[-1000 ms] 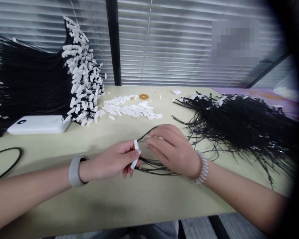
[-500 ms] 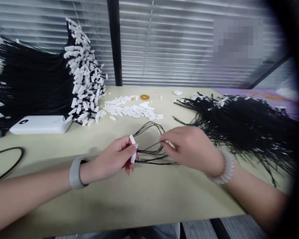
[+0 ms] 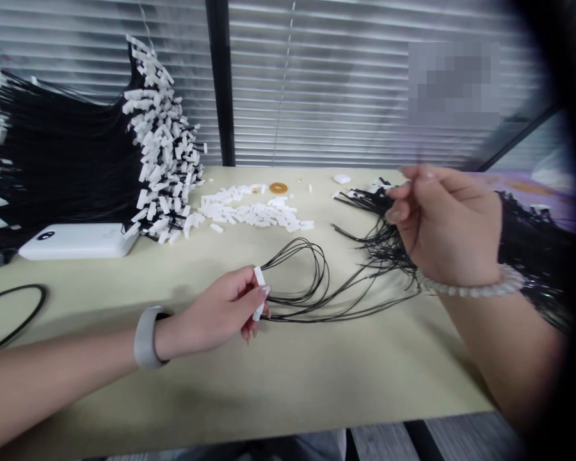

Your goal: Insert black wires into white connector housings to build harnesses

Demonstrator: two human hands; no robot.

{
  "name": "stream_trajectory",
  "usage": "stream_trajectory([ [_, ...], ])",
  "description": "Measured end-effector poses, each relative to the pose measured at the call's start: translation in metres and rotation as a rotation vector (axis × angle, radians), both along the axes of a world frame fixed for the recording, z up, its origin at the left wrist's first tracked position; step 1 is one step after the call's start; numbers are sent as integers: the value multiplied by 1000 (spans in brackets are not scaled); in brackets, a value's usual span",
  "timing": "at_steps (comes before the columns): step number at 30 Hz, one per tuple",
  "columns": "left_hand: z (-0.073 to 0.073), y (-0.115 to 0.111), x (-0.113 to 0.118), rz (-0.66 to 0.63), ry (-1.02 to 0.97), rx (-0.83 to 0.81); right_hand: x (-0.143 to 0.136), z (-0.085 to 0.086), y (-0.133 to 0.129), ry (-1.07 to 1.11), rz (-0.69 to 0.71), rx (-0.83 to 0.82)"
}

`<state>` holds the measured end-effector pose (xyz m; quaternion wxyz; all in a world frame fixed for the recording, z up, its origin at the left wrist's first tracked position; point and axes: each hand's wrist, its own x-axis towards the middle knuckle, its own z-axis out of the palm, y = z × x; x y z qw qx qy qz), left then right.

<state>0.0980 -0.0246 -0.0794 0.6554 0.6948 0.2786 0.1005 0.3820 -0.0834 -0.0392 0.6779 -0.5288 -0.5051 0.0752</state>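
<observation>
My left hand [image 3: 211, 312] pinches a small white plastic connector strip [image 3: 259, 278] between thumb and fingers, a little above the table. Thin black wires [image 3: 324, 272] leave the strip on its right side; some curve round in a loop, others trail off to the right. My right hand [image 3: 456, 221] is raised over the right side of the table, thumb and forefinger pressed together. Whatever it may hold is too thin or hidden to make out. Behind its wrist lies a loose heap of black wires [image 3: 532, 256].
Scattered white connector pieces [image 3: 259, 214] lie mid-table beside a roll of amber tape [image 3: 278, 187]. A thick stack of black wires [image 3: 72, 160] with white ends fills the left, behind a white power bank [image 3: 79, 241]. A black cable [image 3: 41, 301] curves at the left edge.
My right hand has moved from the wires beside the strip up and to the right. The loop now hangs free of it, and my left hand has barely shifted.
</observation>
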Motion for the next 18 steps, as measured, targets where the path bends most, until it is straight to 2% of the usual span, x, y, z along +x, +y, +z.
stream_trajectory([
  [2,1,-2,0,-2,4,21,-11,-1,-4,-59,68,-135],
  [6,1,-5,-1,-7,15,86,-49,-7,-14,-258,309,-355],
  [9,0,-6,-1,-26,6,132,-72,-10,-21,-514,353,-470],
  [13,-1,-5,-1,-43,8,160,-83,-11,-26,-761,366,-496],
  [18,-1,-5,-1,-47,6,144,-85,-14,-23,-758,365,-389],
])
